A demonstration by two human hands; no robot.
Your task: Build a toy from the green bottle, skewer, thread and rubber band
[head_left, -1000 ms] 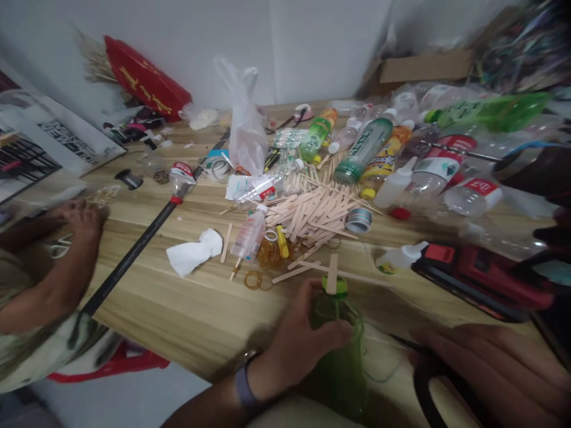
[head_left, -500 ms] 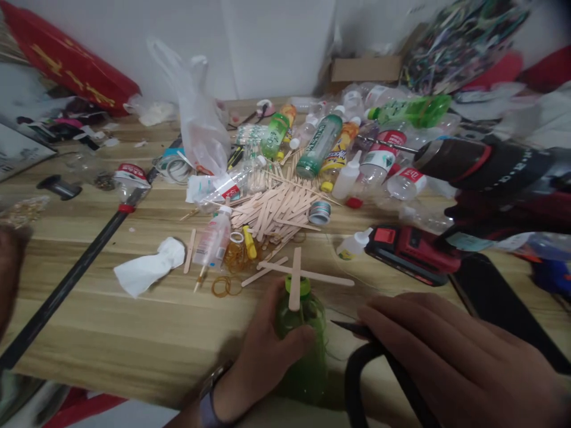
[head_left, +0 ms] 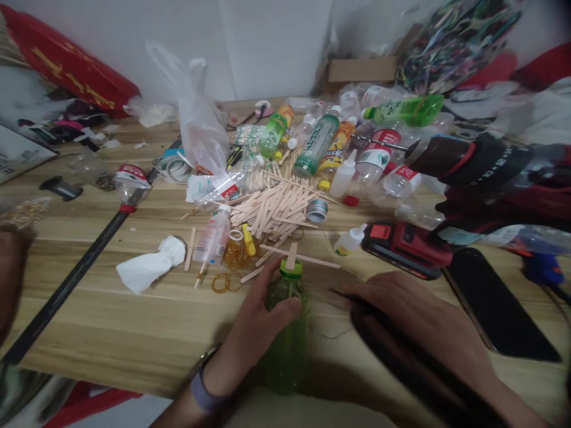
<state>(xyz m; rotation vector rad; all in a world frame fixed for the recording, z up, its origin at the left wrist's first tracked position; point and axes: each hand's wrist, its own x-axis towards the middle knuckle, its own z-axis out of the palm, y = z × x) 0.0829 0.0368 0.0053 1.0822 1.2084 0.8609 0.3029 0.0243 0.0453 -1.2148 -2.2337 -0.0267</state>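
My left hand [head_left: 263, 315] is wrapped round a green plastic bottle [head_left: 288, 356] standing close to me. A wooden craft stick [head_left: 291, 257] lies across its green cap [head_left: 291, 270], and a thin strand trails on the table to the bottle's right. Just right of the bottle, my right hand [head_left: 414, 315] is closed on black scissors [head_left: 379, 327], smeared by motion; their dark tip points left towards the bottle. Behind the cap lies another craft stick [head_left: 312, 258] on the table.
Mid-table is a heap of craft sticks [head_left: 279, 205] with bottles behind. To the right are a power drill [head_left: 468, 160], a glue bottle [head_left: 350, 241] and a black phone [head_left: 499, 303]. A black rod [head_left: 71, 279] and tissue [head_left: 147, 264] lie left. Part of another person's arm [head_left: 13, 285] shows at the left edge.
The bottle has shifted a little left in view, and the stick on its cap looks shorter. My right hand and the scissors have swung, the handles now lower right and blurred.
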